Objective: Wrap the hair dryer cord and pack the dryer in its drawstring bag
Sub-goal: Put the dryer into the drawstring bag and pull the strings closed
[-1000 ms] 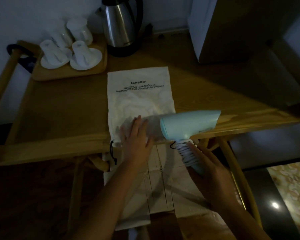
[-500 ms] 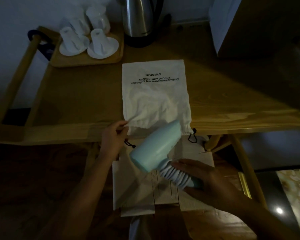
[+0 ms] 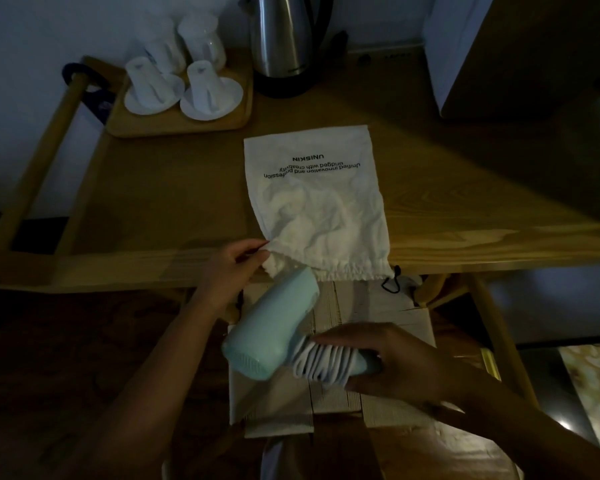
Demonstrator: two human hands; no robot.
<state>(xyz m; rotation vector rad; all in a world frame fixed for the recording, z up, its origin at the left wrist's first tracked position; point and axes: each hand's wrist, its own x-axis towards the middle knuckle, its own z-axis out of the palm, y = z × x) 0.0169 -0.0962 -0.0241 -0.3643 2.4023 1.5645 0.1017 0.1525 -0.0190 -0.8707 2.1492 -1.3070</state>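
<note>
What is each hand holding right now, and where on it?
Right hand: the hair dryer, gripped by its cord-wrapped handle. Left hand: pinches the drawstring bag at the left corner of its gathered mouth.

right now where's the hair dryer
Low centre of the head view: hair dryer in the right hand, nozzle at the drawstring bag mouth, by the table edge.

left hand (image 3: 230, 268): fingers pinched, forearm extended | right hand (image 3: 400, 363): curled in grip
</note>
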